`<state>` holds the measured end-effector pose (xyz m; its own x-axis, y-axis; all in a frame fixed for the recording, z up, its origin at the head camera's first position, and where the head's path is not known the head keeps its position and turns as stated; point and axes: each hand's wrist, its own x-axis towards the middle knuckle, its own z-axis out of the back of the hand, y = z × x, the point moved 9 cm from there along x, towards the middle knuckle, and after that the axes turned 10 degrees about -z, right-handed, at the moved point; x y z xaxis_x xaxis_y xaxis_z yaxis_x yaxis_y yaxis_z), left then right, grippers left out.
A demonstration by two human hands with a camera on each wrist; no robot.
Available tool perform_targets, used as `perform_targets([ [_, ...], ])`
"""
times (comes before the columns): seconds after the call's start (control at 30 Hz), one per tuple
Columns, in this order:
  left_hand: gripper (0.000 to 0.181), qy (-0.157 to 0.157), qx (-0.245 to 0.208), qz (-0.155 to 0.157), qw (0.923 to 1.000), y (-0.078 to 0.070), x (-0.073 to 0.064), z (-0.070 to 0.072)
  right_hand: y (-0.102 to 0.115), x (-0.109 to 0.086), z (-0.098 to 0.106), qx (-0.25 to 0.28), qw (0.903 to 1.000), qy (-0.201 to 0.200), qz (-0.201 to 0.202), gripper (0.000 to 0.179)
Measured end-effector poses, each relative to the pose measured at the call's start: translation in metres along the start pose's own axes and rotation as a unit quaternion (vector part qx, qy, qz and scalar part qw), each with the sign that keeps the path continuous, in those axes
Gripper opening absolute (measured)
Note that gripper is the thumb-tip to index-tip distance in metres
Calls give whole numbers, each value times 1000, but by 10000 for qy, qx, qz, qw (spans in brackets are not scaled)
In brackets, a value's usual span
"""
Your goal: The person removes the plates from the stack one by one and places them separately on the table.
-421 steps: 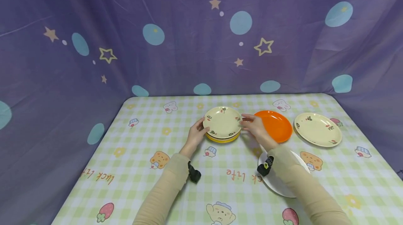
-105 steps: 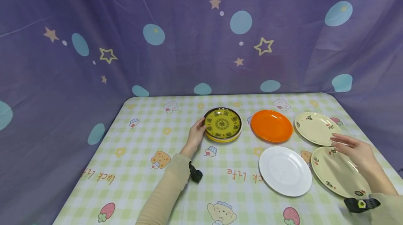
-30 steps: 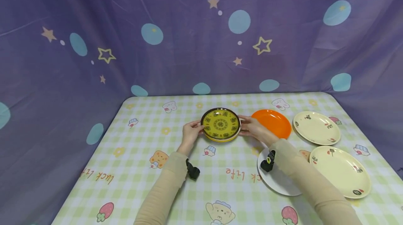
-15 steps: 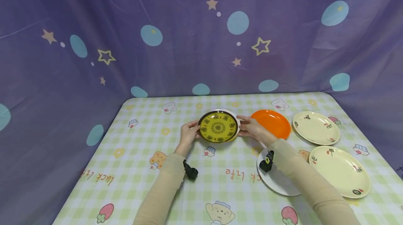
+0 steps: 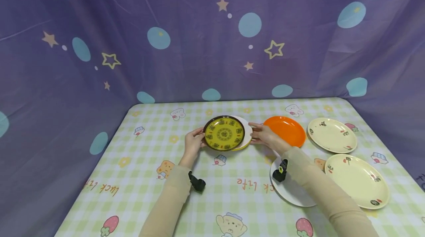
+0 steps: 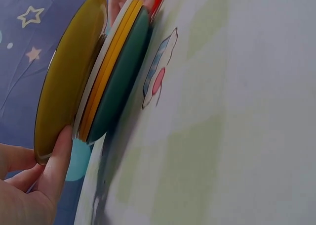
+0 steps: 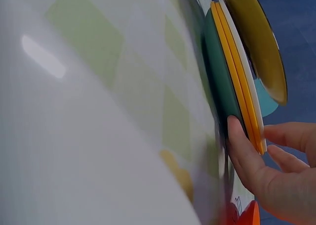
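Note:
My left hand (image 5: 193, 143) pinches the left edge of a yellow-green patterned plate (image 5: 224, 133) with a dark rim. In the left wrist view that plate (image 6: 69, 81) is tilted away from the stack, with the thumb below it and fingers on its other side. The stack beneath has a white plate (image 5: 247, 129) on top, yellow plates (image 7: 237, 71) under it and a dark green plate (image 7: 219, 71) lowest. My right hand (image 5: 265, 136) holds the stack's right edge, its thumb against the green plate and fingers by the white one. The patterned plate overhangs the stack to the left.
An orange plate (image 5: 286, 128) lies just right of the stack. Cream plates with small motifs lie further right, one at the back (image 5: 332, 135) and one nearer (image 5: 356, 181). A white plate (image 5: 292, 189) lies partly under my right forearm. A checked tablecloth (image 5: 159, 207) covers the table.
Since 14 seconds ago, the cream plate has left the stack and a cream plate lies at front right. Over the last second my left hand slid the patterned plate leftward, baring the white plate.

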<state>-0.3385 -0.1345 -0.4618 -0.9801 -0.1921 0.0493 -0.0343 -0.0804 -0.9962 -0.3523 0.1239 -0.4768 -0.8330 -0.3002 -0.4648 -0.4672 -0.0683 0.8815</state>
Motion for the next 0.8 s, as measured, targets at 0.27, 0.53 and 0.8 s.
perform_targets([
  [0.27,31,-196,-87,-13,9998,-1,0,21,-1,-1,1,-18,10000,-10,-41,58],
  [0.53,32,-275,-136,-19,9995,-6,2,40,-2,-1,2,-125,9997,-110,-185,57],
  [0.8,33,-474,-220,-31,9986,-8,4,61,0,-2,0,105,9999,-33,-106,58],
])
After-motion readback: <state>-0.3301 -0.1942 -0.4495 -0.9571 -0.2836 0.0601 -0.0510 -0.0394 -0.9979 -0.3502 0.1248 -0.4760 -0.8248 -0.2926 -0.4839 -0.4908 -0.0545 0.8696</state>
